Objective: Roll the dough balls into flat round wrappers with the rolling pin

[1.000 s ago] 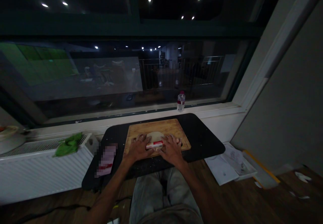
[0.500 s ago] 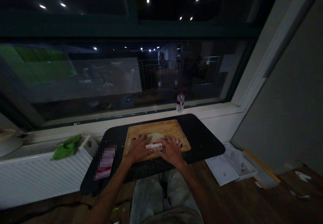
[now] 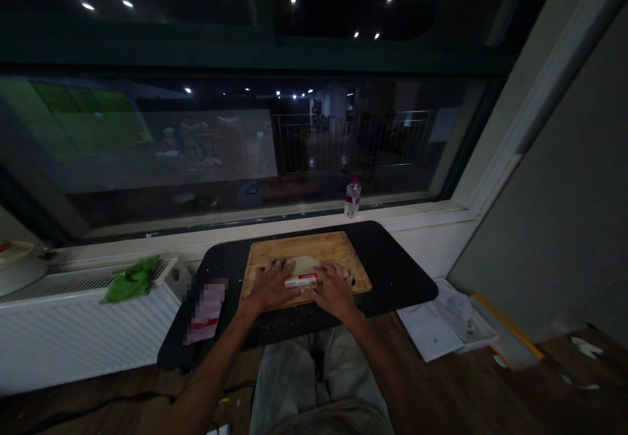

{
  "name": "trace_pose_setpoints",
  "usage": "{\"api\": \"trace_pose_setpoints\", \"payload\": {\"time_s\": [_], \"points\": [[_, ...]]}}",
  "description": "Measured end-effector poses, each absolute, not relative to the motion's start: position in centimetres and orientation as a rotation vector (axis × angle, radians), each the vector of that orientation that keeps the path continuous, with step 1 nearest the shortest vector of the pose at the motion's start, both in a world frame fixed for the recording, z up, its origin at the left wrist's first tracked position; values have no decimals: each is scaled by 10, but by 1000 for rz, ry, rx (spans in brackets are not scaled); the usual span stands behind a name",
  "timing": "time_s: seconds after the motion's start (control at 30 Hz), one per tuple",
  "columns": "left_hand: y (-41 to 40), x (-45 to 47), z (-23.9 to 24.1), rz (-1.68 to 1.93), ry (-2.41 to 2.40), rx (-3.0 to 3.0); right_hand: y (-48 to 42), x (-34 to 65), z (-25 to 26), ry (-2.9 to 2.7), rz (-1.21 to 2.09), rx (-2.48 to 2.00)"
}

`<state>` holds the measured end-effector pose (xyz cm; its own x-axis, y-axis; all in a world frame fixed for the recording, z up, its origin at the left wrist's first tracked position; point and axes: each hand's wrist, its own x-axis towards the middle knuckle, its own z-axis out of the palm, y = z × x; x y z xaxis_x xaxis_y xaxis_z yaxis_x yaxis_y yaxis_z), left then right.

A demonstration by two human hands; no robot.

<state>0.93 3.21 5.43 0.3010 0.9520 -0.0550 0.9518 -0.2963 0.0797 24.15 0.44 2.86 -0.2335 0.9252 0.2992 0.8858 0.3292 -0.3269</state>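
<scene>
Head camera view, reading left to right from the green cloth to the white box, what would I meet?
Green cloth, blurred pink item, left hand, rolling pin (its labelled middle), right hand, white box.

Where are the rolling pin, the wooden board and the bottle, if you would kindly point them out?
Rolling pin (image 3: 301, 281), head view: its labelled middle.
Wooden board (image 3: 299, 246), head view: bare wood near the far edge.
Bottle (image 3: 352, 200), head view: middle of its body.
</scene>
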Motion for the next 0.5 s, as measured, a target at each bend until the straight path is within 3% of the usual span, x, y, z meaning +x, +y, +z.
{"api": "trace_pose_setpoints", "payload": {"time_s": [0.5], "points": [[15,2,38,132,1795,2520,-24,242,-1,-2077,-2,-1582]]}}
